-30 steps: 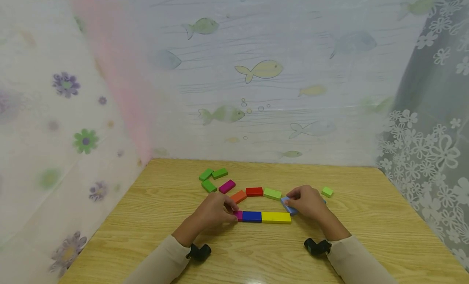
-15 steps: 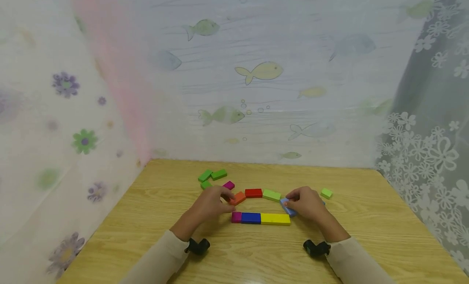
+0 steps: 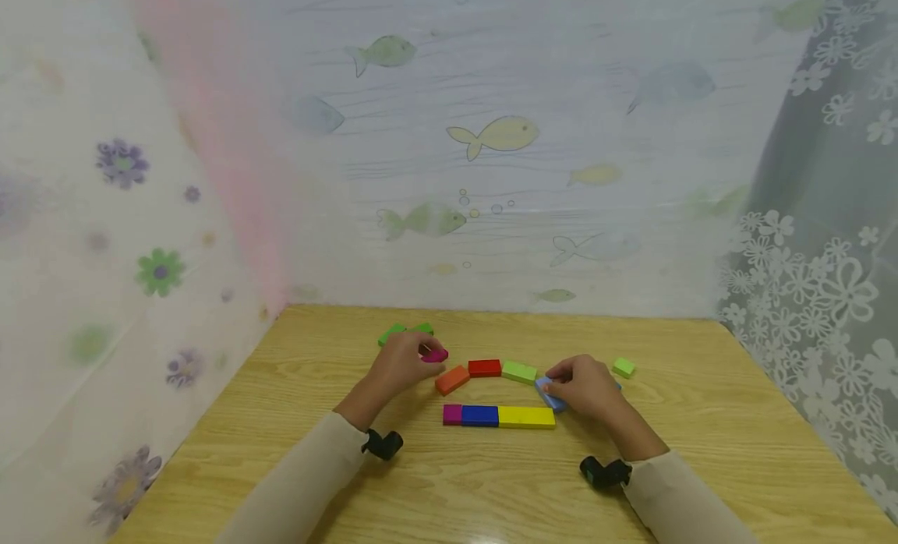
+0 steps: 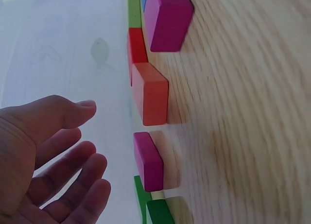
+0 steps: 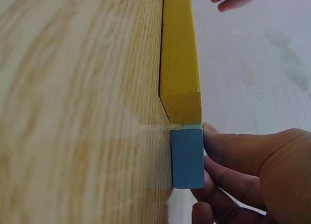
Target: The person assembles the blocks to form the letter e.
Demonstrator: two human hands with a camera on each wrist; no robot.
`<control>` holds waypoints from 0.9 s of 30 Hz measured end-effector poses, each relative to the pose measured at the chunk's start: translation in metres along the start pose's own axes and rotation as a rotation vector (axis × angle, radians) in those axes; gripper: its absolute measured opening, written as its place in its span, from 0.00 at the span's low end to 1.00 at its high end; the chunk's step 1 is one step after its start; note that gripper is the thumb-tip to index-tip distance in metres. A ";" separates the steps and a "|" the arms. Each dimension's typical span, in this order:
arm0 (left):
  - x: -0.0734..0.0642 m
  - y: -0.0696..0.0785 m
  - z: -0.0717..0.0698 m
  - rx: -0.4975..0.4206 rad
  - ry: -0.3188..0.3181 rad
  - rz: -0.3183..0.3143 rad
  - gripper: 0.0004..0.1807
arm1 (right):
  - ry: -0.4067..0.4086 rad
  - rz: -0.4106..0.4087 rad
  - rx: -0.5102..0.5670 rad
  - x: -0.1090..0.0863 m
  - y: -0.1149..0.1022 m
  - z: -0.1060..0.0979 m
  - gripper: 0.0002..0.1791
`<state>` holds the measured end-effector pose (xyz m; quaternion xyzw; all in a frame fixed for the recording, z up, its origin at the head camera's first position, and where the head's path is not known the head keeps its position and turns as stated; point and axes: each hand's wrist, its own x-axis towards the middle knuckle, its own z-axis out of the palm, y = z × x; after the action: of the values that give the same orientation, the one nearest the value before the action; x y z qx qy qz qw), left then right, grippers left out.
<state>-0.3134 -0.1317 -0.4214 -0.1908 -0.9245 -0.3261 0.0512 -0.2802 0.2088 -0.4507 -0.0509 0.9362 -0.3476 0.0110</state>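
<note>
My left hand (image 3: pixel 400 366) is over a magenta block (image 3: pixel 435 357) at the left of the table. In the left wrist view its thumb and fingers are apart, with a gap to that magenta block (image 4: pixel 148 162). My right hand (image 3: pixel 588 384) pinches a light blue block (image 5: pixel 188 158) between thumb and fingers, at the end of a yellow block (image 5: pixel 181 54). This light blue block continues a curve of orange (image 3: pixel 452 380), red (image 3: pixel 485 369) and lime (image 3: pixel 519 372) blocks. In front runs a straight row of short magenta (image 3: pixel 452 415), dark blue (image 3: pixel 480 416) and yellow blocks.
Green blocks (image 3: pixel 391 335) lie at the back left, partly hidden by my left hand. A small lime block (image 3: pixel 624 367) sits beyond my right hand, which mostly covers another blue piece (image 3: pixel 620 386). A fish-patterned curtain (image 3: pixel 491 217) hangs behind the wooden table (image 3: pixel 491 482).
My left hand has let go of the short magenta block in the front row and moved back and left to the other magenta block. My right hand stays on the light blue block.
</note>
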 end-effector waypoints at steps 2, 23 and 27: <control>0.004 -0.002 0.001 0.009 -0.007 -0.018 0.14 | 0.001 -0.002 -0.001 0.000 0.000 0.000 0.14; 0.025 -0.021 0.015 -0.063 0.025 -0.176 0.24 | -0.001 -0.013 -0.007 0.000 0.000 -0.001 0.14; 0.027 -0.024 0.018 -0.016 0.022 -0.168 0.21 | 0.000 -0.013 -0.009 0.000 0.002 0.000 0.14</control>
<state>-0.3467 -0.1286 -0.4436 -0.1094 -0.9339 -0.3389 0.0325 -0.2808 0.2102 -0.4516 -0.0571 0.9374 -0.3434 0.0082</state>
